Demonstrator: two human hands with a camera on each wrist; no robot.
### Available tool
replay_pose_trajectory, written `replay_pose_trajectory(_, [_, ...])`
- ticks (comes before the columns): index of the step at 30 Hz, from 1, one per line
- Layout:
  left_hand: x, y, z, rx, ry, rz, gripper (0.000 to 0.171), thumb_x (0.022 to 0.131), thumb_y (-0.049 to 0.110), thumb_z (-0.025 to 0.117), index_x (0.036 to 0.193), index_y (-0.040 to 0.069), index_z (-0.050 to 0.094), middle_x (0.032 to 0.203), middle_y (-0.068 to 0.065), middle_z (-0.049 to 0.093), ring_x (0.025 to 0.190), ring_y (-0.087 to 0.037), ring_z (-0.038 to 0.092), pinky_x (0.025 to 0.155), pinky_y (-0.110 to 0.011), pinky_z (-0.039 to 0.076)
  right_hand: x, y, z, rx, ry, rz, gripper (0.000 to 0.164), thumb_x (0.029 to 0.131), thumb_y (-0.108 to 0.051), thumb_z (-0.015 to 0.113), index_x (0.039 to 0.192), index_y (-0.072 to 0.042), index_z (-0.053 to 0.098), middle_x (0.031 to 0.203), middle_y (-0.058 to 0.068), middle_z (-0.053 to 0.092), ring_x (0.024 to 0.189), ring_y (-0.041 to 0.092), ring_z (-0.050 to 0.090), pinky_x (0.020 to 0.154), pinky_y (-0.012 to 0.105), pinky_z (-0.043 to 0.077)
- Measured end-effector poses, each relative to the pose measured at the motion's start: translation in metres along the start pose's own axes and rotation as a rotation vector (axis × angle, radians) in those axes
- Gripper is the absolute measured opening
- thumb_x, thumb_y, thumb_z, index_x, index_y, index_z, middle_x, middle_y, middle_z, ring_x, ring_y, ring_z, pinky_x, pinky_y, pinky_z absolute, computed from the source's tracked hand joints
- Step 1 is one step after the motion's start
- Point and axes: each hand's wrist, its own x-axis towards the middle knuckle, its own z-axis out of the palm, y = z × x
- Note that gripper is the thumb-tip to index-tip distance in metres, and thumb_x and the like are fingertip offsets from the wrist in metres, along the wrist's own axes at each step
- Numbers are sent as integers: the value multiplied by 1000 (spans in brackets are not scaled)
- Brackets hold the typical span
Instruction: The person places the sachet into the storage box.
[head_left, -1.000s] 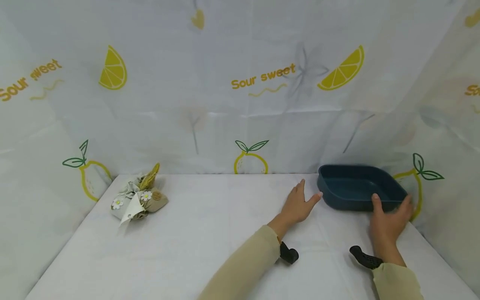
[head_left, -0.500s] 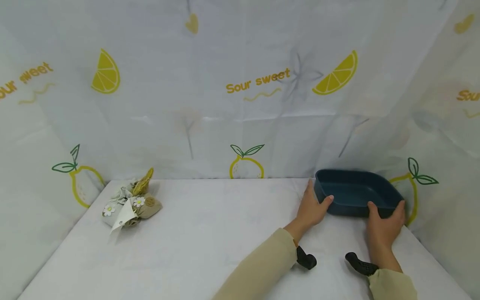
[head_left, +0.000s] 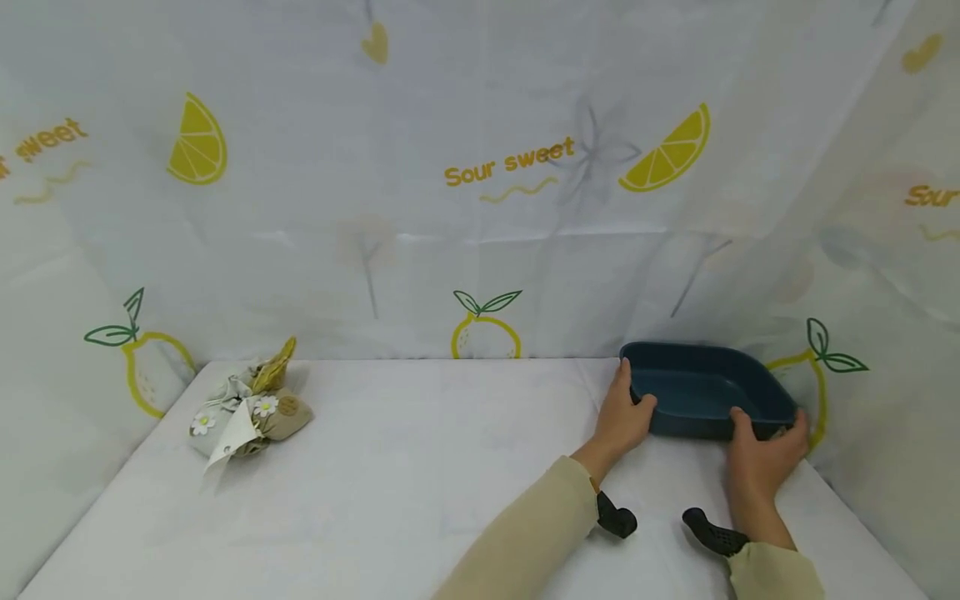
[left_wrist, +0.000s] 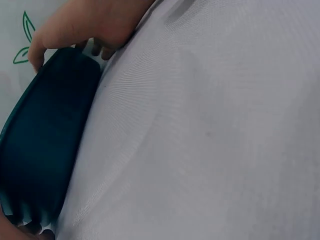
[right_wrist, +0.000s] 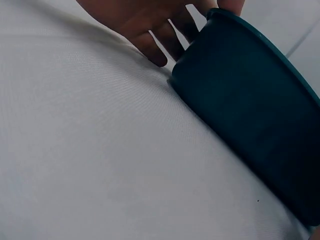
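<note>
A dark teal plastic basin (head_left: 705,392) with rounded corners sits on the white-covered table at the back right, its inside bare. My left hand (head_left: 622,417) holds its left end, thumb at the near wall and fingers along the side. Around the right near corner curls my right hand (head_left: 765,454), with its thumb over the rim. In the left wrist view the right hand (left_wrist: 90,25) shows at the far end of the basin (left_wrist: 47,135). The left hand (right_wrist: 160,22) lies at the opposite end in the right wrist view, its fingers against the wall.
Small drawstring cloth pouches (head_left: 243,412) with daisies, a white tag and a mustard-yellow piece lie at the back left of the table (head_left: 360,517). A white lemon-print curtain (head_left: 375,183) hangs behind the table and along its sides.
My left hand has moved right and taken hold of the basin's left end. The right hand keeps its grip on the other end. The head view has shifted slightly.
</note>
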Motion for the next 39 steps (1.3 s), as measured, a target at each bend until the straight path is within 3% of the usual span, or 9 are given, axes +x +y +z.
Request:
replay_pose_trajectory(4, [-5,0,-5,8,-8,4,70,101,30,50,163,27,18,168,10,22,155,-9,25,125,-32,29,0,1,-3,-5,-7,-4,83,99,-35,56,164,-18,7,172,5,8,159,18,8,130,33,6])
replay_pose_trajectory(10, [-11,-3,-13,32,-3,-10,73,100,31,50,164,28,15,169,10,19,156,-8,22,126,-33,28,2,-1,-3,-28,-97,-10,86,99,-34,51,165,-17,-2,173,4,-1,160,20,1,131,37,4])
replay_pose_trajectory(21, [-17,-14,-44,24,55,-7,75,98,29,52,164,25,17,169,11,19,155,-7,23,126,-34,28,-2,-6,12,-163,-193,-85,79,99,-30,48,163,-8,7,167,26,14,155,44,17,126,57,17])
replay_pose_trajectory(28, [-18,-21,-63,-16,78,5,75,96,22,53,163,21,21,169,10,20,156,-7,21,126,-34,27,-6,-10,21,-183,-321,-70,85,100,-33,51,164,-11,1,170,21,6,156,43,12,126,60,16])
replay_pose_trajectory(35, [-20,-27,-85,-24,97,6,76,93,19,55,162,19,24,168,4,23,155,-9,24,125,-33,29,-7,-14,22,-249,-499,-90,100,97,-49,58,163,-13,-9,170,21,-5,156,46,7,123,64,16])
replay_pose_trajectory(37, [-21,-30,-93,-20,109,-1,76,92,20,55,162,20,25,168,5,25,153,-8,28,121,-31,34,-9,-16,23,-256,-552,-97,105,96,-52,60,163,-14,-11,170,19,-9,156,48,6,122,67,17])
replay_pose_trajectory(38, [-22,-31,-97,-21,107,-7,76,92,21,55,162,21,25,168,5,25,145,-9,41,116,-32,40,-10,-17,24,-268,-571,-96,106,96,-54,60,163,-15,-13,170,19,-10,155,49,6,121,67,18])
replay_pose_trajectory(39, [-22,-32,-101,-15,107,-11,76,92,21,54,162,22,25,167,6,26,144,-9,42,115,-32,41,-12,-18,25,-280,-585,-95,108,95,-55,60,163,-15,-13,170,19,-10,155,49,7,121,68,18])
